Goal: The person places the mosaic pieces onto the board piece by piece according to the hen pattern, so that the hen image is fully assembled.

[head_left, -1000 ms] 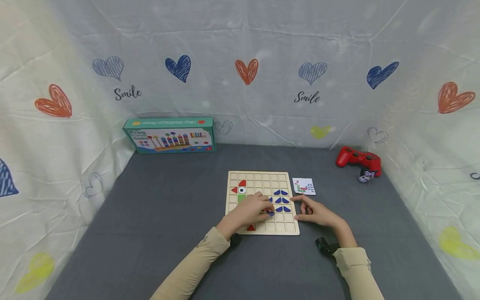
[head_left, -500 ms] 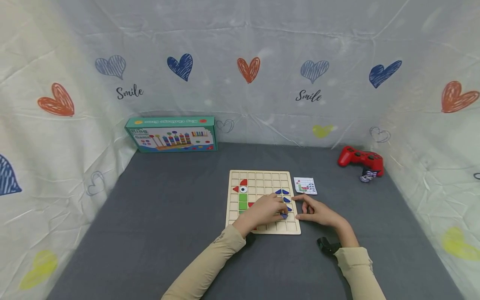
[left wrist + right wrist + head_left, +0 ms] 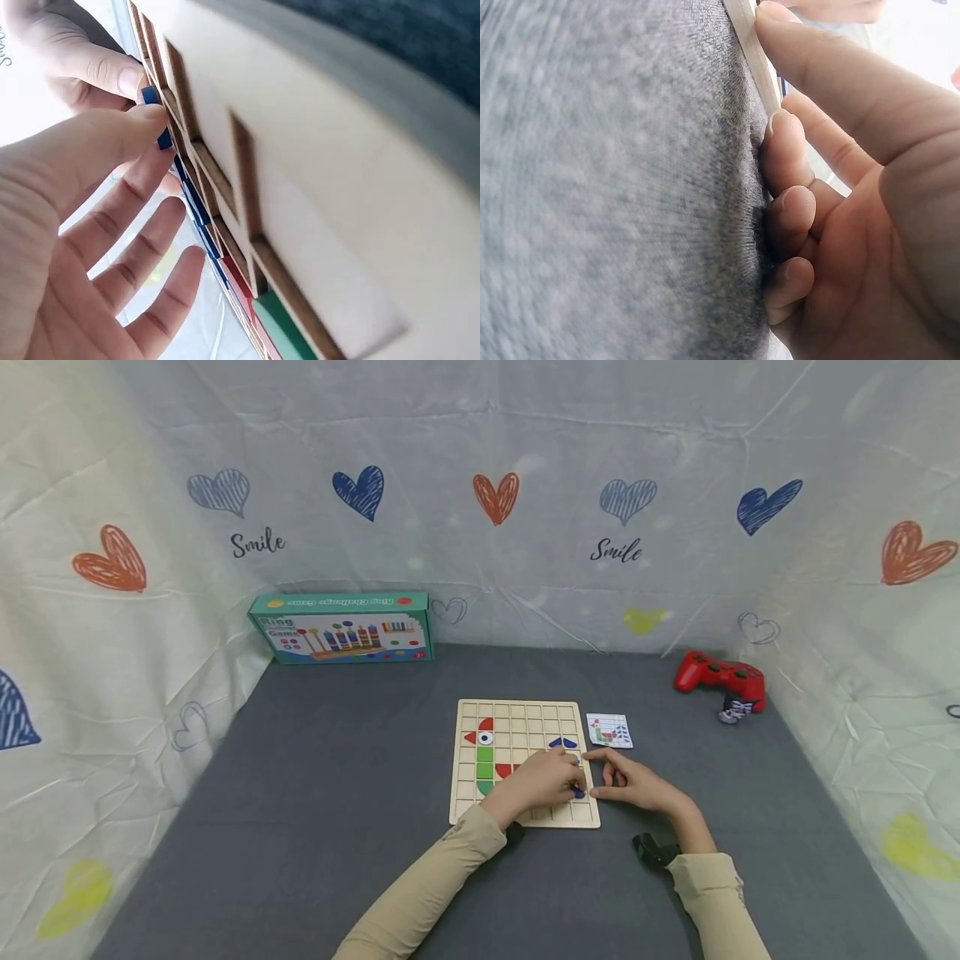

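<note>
A pale wooden grid board [image 3: 529,714] lies on the dark cloth. My left hand [image 3: 536,781] reaches over its lower right part. Thumb and index finger pinch a small blue tile [image 3: 149,95] just above a cell; the other fingers spread loosely. My right hand [image 3: 637,786] rests at the board's right side, its index fingertip and thumb touching the edge and the remaining fingers curled on the cloth. Set in the grid are a red quarter piece [image 3: 486,724], an eye tile [image 3: 486,738], green tiles [image 3: 485,761] and blue pieces [image 3: 562,743]. My left hand covers several cells.
A small pattern card [image 3: 609,731] lies beyond the board's upper right corner. Farther right is a red game controller [image 3: 720,677] with a small dark trinket [image 3: 736,711] against it. A green game box [image 3: 341,631] stands at the back left.
My left hand has moved right across the board, a blue tile between its fingertips, and now covers the right-hand cells. My right hand has stayed at the board's edge.
</note>
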Demonstrator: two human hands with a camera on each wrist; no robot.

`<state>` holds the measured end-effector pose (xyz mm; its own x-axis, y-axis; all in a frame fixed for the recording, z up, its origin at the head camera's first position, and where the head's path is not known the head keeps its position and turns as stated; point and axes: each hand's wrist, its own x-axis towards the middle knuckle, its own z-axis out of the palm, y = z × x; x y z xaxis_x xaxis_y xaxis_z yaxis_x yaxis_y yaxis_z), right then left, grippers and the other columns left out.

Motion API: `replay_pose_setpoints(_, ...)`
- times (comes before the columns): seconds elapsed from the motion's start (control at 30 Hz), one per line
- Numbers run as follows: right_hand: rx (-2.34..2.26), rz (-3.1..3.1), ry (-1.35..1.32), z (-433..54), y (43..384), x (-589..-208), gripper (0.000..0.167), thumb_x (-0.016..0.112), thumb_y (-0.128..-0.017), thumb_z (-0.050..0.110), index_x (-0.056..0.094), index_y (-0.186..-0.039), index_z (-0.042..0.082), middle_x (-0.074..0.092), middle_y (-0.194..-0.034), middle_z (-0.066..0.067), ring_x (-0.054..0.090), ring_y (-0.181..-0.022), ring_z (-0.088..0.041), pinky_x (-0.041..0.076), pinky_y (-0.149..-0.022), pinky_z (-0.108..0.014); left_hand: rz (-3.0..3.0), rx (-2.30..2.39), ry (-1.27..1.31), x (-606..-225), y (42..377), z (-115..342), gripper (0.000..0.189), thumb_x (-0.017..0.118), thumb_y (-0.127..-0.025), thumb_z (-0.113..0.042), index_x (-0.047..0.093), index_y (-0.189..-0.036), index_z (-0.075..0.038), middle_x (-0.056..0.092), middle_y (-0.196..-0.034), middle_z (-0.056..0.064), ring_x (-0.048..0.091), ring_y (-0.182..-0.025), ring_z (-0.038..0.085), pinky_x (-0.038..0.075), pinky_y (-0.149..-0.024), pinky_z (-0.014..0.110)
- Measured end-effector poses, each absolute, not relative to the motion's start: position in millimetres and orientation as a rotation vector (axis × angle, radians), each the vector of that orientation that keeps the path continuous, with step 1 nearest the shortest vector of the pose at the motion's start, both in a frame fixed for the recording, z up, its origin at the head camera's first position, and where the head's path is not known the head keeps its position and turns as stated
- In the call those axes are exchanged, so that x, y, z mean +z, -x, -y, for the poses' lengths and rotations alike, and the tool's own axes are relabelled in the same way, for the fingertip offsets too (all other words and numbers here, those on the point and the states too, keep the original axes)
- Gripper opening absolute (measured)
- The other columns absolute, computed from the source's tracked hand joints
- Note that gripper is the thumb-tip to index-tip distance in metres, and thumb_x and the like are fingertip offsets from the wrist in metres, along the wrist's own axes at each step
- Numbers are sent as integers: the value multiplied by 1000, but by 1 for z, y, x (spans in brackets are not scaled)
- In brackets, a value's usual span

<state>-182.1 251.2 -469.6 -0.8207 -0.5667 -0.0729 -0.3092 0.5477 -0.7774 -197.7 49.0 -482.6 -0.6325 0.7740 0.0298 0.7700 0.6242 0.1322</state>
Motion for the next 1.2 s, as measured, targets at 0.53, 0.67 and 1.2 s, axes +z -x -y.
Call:
replay_pose_setpoints(0.53,-1139,-2474,726,-251,183,-468,51,69,-83,13,46,-127,-1,51,-79,-17,39,-58,-10,32,-52,-19,-2780,244,-1337,-488,196,-48,19,60,-89,-21,71,-102,-29,63,-103,-10,52,-96,11,45,-75,25)
replay_pose_setpoints(0.67,-1139,-2473,725,-250,183,-468,51,69,-83,13,46,-127,-1,50,-78,-15,39,-58,-11,32,-52,-19,-2781,244,-1344,-489,197,-48,18,60,-89,-21,71,-100,-30,63,-102,-11,52,-95,11,45,-74,24)
replay_pose_setpoints(1.2,-1140,-2479,730,-251,183,-470,51,69,-83,13,46,-127,-1,50,-79,-15,40,-58,-11,33,-52,-20,-2768,284,-1347,-485,195,-45,22,63,-86,-16,71,-102,-28,64,-101,-11,52,-96,9,45,-75,23)
